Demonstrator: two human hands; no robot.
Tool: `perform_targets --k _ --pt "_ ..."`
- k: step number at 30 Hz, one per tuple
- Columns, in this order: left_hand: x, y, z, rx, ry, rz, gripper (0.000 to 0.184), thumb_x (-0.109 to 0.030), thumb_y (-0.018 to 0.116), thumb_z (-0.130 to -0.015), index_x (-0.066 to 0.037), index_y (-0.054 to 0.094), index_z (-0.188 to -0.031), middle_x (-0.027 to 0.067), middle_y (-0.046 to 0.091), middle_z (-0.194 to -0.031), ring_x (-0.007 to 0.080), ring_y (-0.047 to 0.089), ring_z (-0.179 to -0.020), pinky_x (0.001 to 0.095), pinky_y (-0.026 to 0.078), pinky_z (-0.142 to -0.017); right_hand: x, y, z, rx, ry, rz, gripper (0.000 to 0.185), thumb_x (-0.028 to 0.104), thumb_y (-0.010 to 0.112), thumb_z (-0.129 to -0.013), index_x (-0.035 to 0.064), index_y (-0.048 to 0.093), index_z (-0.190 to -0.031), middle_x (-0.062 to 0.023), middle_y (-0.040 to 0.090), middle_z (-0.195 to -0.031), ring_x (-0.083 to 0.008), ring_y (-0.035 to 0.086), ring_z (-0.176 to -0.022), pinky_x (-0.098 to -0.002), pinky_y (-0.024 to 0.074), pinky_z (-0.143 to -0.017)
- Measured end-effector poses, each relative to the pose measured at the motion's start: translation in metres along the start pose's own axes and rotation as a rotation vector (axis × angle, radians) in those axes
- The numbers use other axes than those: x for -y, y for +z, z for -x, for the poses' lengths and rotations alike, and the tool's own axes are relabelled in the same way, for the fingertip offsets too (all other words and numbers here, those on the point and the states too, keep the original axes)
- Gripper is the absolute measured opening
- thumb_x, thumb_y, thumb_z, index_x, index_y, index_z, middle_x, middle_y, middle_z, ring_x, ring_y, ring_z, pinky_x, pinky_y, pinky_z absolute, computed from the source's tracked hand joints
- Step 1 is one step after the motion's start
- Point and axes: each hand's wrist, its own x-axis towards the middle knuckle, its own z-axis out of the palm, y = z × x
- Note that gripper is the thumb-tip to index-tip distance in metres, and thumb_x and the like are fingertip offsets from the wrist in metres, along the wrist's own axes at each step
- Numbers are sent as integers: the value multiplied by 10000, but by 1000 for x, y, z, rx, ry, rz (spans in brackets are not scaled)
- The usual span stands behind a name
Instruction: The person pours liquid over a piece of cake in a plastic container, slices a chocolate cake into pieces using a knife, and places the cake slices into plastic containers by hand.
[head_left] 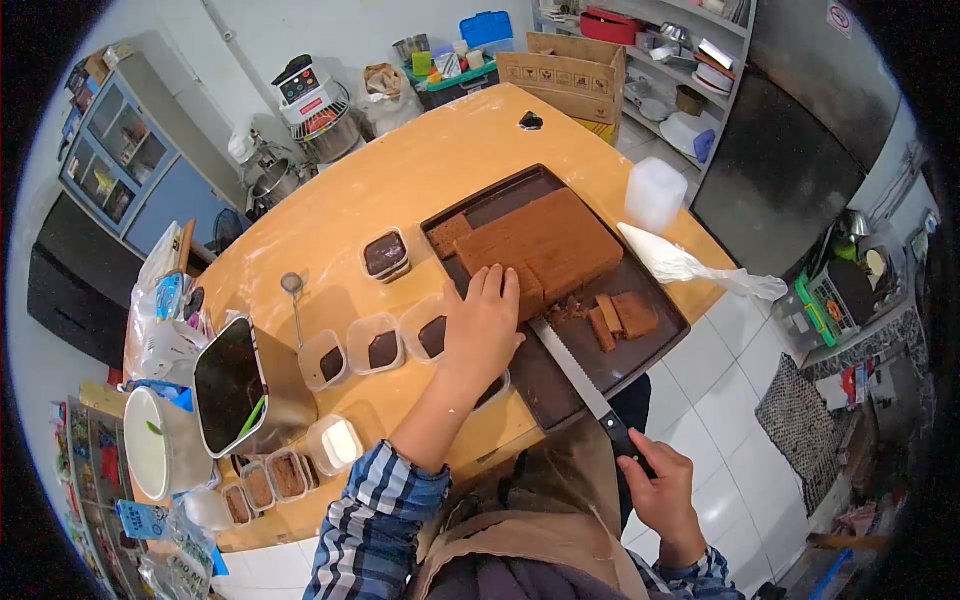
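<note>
The left hand [483,325] lies on the near end of a brown cake [550,240], palm down with its fingers a little spread, while the right hand [660,483] is wrapped around the black handle of a serrated knife [575,370]. The cake sits in a dark tray [625,362] on the wooden counter [450,140], with a few cut pieces [632,315] and some crumbs just beside the blade. The plainest hazard is the left thumb: the blade's tip end lies right by it, so a stroke that wandered, or a hand that slid on the cake's top, could bring skin and teeth together. (Whether the tip touches the cake or only the tray is hard to tell from this angle.) The cake looks soft, and I would expect too firm a press from above to squash that end, or a dragging blade to tear it into more crumbs. The tray reaches the counter's near edge, so a hard push or pull could shift it. The left forearm passes over a plastic tub [495,388] close to the row of filled tubs [374,345], where a dropped elbow might tip one. Past the tray, a white piping bag [675,255] has its end hanging over the counter's side, and a snag there could drag it off.
</note>
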Motion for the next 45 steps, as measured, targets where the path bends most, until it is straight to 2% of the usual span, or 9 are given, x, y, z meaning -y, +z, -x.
perform_targets --k 4,10,13,16,24,26,32,38,45 --pt "-6 -3 -2 -6 -19 -56 856 -314 826 -608 -43 427 -1316 123 506 -1289 251 485 -1188 488 366 -957 2 -2 1 -26 -4 -9 324 -1 695 -748 -46 636 -1064 -123 627 -703 -157 579 -589 -264 434 -516" --pt "-10 13 -8 -151 -1 -126 744 -121 756 -622 -8 444 -1288 148 569 -1192 258 556 -1075 432 419 -910 6 -8 2 -17 51 -31 330 -13 696 -741 -46 638 -1065 -126 644 -748 -147 580 -608 -252 440 -541" --pt "-8 18 -9 -199 35 -65 701 -50 698 -608 25 452 -1260 167 592 -1131 286 582 -1011 408 451 -873 11 -21 0 54 113 9 337 53 713 -756 -47 627 -1066 -212 646 -790 -291 651 -668 -333 504 -605" --pt "-4 15 -7 -238 46 85 687 -41 687 -599 47 455 -1240 179 599 -1092 307 587 -976 384 468 -850 13 -46 2 114 196 -23 328 48 712 -748 -54 632 -1049 -220 648 -797 -289 652 -670 -326 500 -611" --pt "8 -31 0 87 -251 691 674 -94 726 -672 52 437 -1264 230 610 -1100 323 617 -976 375 491 -858 -1 -87 14 -7 491 -265 352 9 682 -717 -71 640 -1057 -117 679 -801 -149 605 -692 -281 472 -605" --pt "19 -21 6 28 -227 813 649 -95 720 -699 53 439 -1265 216 612 -1130 291 618 -1011 342 489 -874 -12 -81 14 -34 403 -432 362 -4 668 -744 -51 630 -1100 -10 571 -651 -19 410 -459 -193 298 -398" --pt "29 -31 6 328 -509 1730 558 -103 688 -793 44 445 -1273 171 600 -1165 281 599 -1083 375 496 -904 -21 -62 3 -106 378 -764 367 52 638 -815 -67 579 -1157 -84 580 -656 -49 392 -368 -189 272 -326" --pt "14 -26 21 419 -348 2318 496 -249 572 -895 29 436 -1282 194 558 -1228 300 576 -1116 421 517 -914 -19 -29 -1 -177 308 -1207 475 132 682 -812 -90 522 -1199 -100 576 -675 -95 447 -390 -215 324 -336" --pt "-2 -23 40 428 -185 2692 488 -273 512 -920 -16 407 -1321 151 531 -1281 281 548 -1157 441 459 -970 -17 -14 -7 -48 336 -1083 442 24 637 -809 -28 405 -1182 -114 576 -823 -121 482 -465 -233 397 -407"
